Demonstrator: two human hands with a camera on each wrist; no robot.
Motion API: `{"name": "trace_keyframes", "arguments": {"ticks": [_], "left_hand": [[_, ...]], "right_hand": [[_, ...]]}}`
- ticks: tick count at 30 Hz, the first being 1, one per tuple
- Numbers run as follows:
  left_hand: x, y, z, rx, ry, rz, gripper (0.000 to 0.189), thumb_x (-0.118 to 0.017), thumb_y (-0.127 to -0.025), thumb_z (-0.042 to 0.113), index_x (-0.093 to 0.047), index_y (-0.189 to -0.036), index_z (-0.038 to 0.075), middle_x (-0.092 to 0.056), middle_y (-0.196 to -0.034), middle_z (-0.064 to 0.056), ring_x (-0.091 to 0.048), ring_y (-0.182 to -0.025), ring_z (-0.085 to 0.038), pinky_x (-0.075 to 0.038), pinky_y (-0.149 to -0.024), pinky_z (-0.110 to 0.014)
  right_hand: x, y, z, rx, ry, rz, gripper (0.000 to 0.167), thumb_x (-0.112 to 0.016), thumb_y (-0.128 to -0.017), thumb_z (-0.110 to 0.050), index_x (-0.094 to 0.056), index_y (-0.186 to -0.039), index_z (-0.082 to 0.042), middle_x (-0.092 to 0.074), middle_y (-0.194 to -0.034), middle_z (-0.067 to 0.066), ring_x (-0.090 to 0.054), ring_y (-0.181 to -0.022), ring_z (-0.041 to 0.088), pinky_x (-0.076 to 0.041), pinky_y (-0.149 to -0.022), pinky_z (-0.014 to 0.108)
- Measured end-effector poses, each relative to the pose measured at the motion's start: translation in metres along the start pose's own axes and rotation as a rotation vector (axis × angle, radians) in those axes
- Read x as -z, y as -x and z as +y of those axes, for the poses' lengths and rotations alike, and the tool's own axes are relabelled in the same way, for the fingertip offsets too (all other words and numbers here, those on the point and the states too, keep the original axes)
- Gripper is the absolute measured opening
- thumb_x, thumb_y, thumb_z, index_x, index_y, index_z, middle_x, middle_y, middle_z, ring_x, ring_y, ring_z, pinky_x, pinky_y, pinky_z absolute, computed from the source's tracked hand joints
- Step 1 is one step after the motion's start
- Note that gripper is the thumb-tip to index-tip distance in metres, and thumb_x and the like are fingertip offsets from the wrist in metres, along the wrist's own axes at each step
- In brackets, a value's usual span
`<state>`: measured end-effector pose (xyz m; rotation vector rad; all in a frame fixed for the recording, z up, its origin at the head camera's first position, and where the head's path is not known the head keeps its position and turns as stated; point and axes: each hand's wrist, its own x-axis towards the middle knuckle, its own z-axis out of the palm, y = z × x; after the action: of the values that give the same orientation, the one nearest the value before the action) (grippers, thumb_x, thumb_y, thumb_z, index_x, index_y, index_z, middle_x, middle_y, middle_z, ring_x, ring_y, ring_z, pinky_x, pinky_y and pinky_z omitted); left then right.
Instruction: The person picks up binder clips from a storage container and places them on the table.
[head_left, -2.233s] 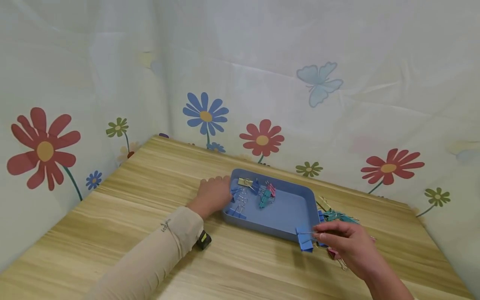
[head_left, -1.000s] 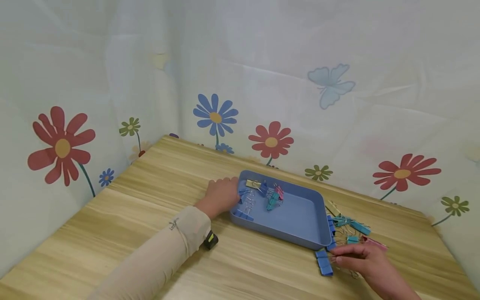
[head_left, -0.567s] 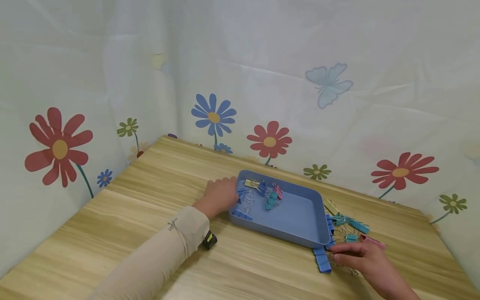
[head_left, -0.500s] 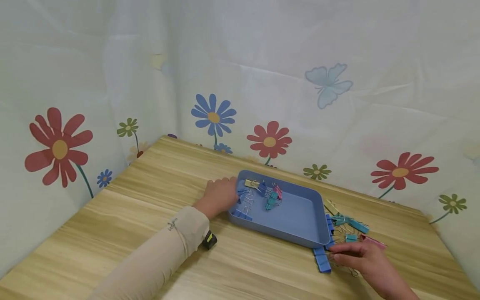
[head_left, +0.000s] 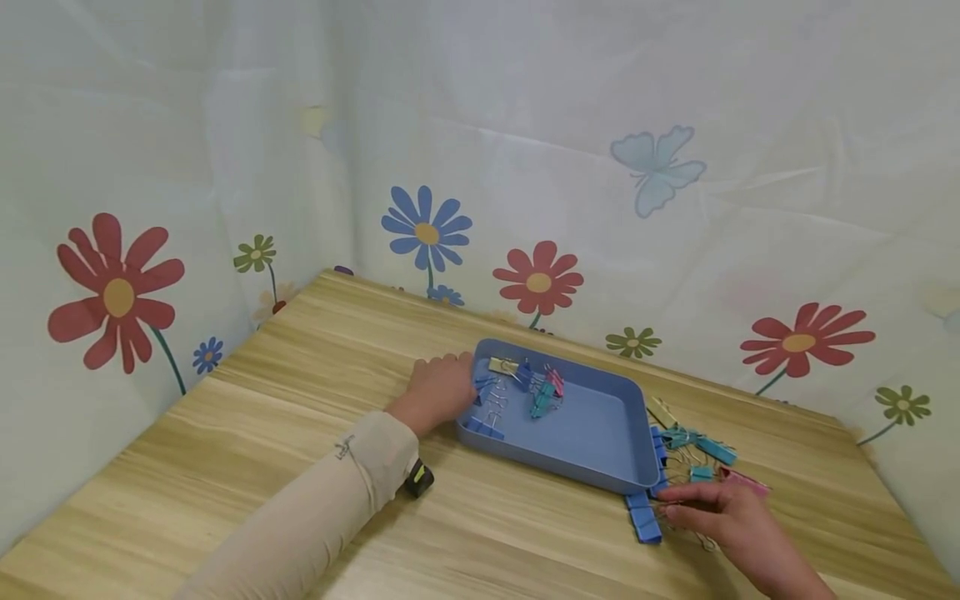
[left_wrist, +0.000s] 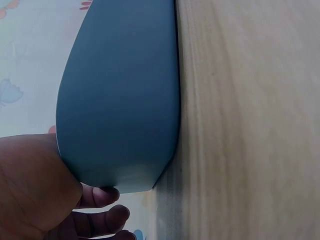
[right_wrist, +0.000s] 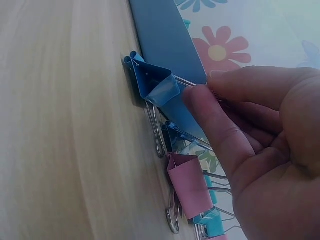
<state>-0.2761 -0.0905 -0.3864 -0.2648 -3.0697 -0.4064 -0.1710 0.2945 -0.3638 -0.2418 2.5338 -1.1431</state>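
Observation:
My left hand (head_left: 437,392) grips the left end of a blue tray (head_left: 555,467); in the left wrist view its fingers curl round the tray's corner. With thumb and index finger, my right hand (head_left: 723,521) pinches a wire handle of a blue binder clip (head_left: 646,525). That clip sits low by the tray's front right corner, its other wire handle (right_wrist: 158,135) right at the wood in the right wrist view. Behind it, a pink binder clip (right_wrist: 190,185) stands near my fingers. Inside the tray lie several clips, among them a gold one (head_left: 503,367) and a teal one (head_left: 542,402).
More binder clips lie heaped along the tray's right side, including a teal one (head_left: 716,450), a gold one (head_left: 662,412) and blue ones against the wall. The wooden table (head_left: 315,358) meets a flower-printed curtain (head_left: 465,125) at its back and left edges.
Since the oldest frame, my right hand has brought the blue binder clip down and to the right, beside the tray's corner. Over the last half second both hands stay almost still.

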Motion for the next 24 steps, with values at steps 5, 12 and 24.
{"name": "trace_keyframes", "arguments": {"ticks": [5,12,24], "left_hand": [[0.0014,-0.0005,-0.0004,0.005,0.003,-0.002,0.043,-0.057,-0.093,0.031,-0.053,-0.127,0.006,-0.065,-0.113,-0.013,-0.061,-0.104,-0.034,-0.042,-0.091,-0.053],[0.0034,0.0004,0.0012,-0.009,0.017,0.0,0.042,-0.058,-0.092,0.03,-0.053,-0.126,0.005,-0.065,-0.112,-0.014,-0.062,-0.101,-0.034,-0.042,-0.089,-0.052],[0.0039,0.001,0.0014,0.014,0.021,-0.02,0.043,-0.055,-0.093,0.028,-0.052,-0.129,0.005,-0.064,-0.118,-0.013,-0.061,-0.106,-0.034,-0.041,-0.093,-0.053]], "right_hand": [[0.0012,-0.0003,-0.0007,0.015,0.003,-0.005,0.041,-0.064,-0.092,-0.025,-0.064,-0.121,0.004,-0.065,-0.12,0.02,-0.064,-0.092,-0.003,-0.055,-0.077,0.024],[0.0009,0.0004,-0.0004,0.028,0.012,-0.003,0.04,-0.065,-0.091,-0.026,-0.065,-0.12,0.002,-0.069,-0.115,0.016,-0.065,-0.091,-0.001,-0.054,-0.077,0.022],[-0.0002,0.0017,-0.0022,0.012,0.03,0.015,0.042,-0.067,-0.089,-0.028,-0.066,-0.119,0.001,-0.068,-0.116,0.017,-0.065,-0.091,-0.002,-0.054,-0.075,0.023]]}}
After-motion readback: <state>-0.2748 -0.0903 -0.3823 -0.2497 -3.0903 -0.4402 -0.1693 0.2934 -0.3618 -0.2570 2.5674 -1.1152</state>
